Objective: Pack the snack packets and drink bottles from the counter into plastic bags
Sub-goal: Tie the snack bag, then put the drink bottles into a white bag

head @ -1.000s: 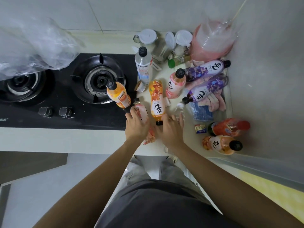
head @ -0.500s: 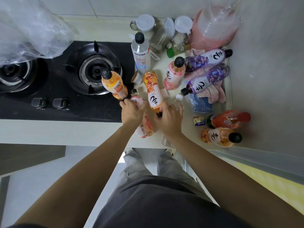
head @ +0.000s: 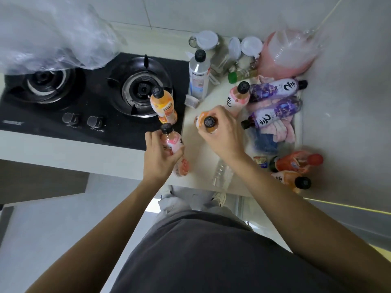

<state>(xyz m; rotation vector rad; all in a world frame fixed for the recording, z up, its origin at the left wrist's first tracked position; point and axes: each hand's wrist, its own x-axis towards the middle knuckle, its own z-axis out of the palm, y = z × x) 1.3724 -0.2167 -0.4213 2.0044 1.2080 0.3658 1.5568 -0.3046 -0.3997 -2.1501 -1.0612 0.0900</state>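
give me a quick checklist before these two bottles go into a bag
1. Left hand grips the pink-label bottle: ok, fingers wrapped round its body.
2. Right hand grips the orange bottle: ok, held near the black cap, standing upright.
3. Caps on both held bottles: ok, both black caps are in place; tightness cannot tell.
4. Bag ready to receive: not ok, the clear plastic bag lies crumpled over the far left burner, with no open mouth showing.
5. Path to the bag: not ok, the orange juice bottle stands on the stove edge between the hands and the bag.
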